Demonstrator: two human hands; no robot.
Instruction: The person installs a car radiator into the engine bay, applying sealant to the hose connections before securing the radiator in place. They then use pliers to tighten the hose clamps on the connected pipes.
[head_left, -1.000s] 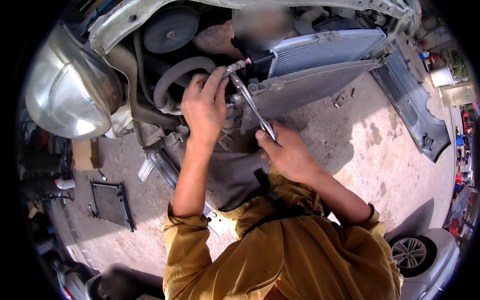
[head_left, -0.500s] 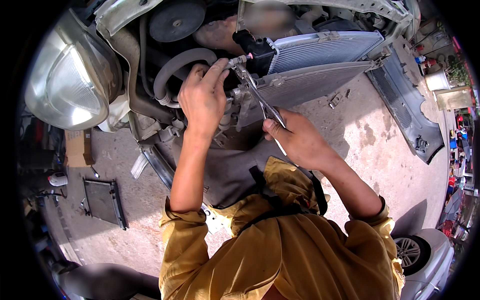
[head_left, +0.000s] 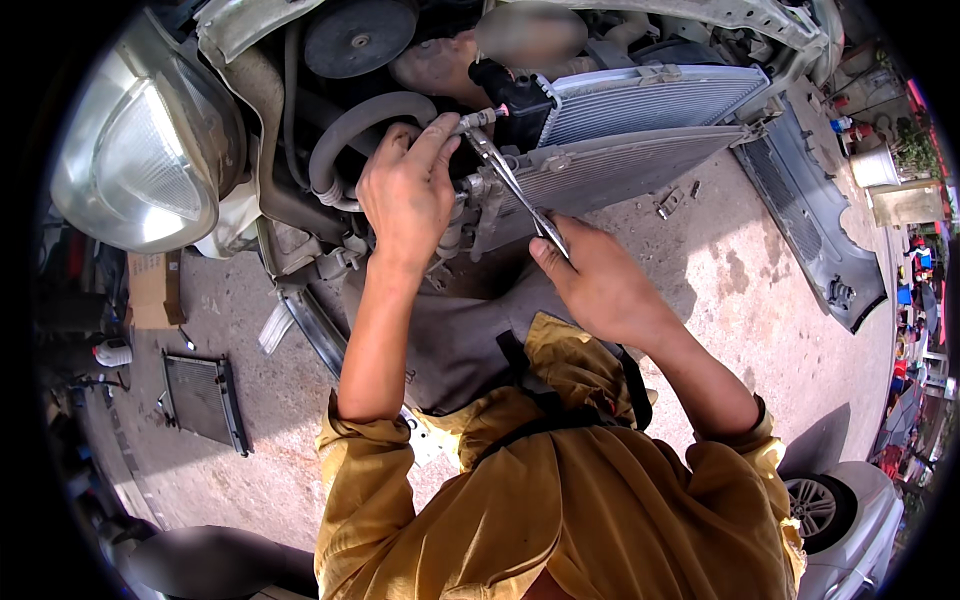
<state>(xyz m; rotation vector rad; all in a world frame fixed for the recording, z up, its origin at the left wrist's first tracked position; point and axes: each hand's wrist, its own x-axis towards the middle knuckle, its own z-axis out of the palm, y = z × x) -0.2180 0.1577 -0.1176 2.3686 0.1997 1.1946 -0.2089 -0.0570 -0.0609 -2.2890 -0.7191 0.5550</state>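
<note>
Hands: two, both the person's own, coming up from the lower edge in rolled mustard-yellow sleeves.
Left hand (head_left: 408, 195): fingers curled and pressed onto a metal pipe fitting (head_left: 478, 120) at the front of the engine bay, index finger stretched along it.
Right hand (head_left: 598, 285): closed around the lower end of a flat steel spanner (head_left: 515, 188), thumb lying along the shank.
Spanner: one, slanting up and left from the right hand; its head sits at the pipe fitting, just beside the left fingertips.
Edges around the spanner: the tilted condenser (head_left: 620, 165) lies close on its right, a black connector block (head_left: 515, 92) just above its head, and the ribbed grey hose (head_left: 350, 135) curves past the left hand.
Open room: little at the fitting itself; below the condenser the concrete floor (head_left: 740, 300) opens out to the right.
Radiator cores: three in view, namely the condenser, the finned radiator (head_left: 650, 100) behind it, and a small loose one (head_left: 203, 400) flat on the floor at left.
Headlamp (head_left: 135, 165): one, at upper left, well apart from both hands.
Pulley (head_left: 358, 38): one black disc above the hose.
Bumper cover (head_left: 825, 235): one, lying on the floor at right.
Car wheel (head_left: 815, 505): one, at lower right.
</note>
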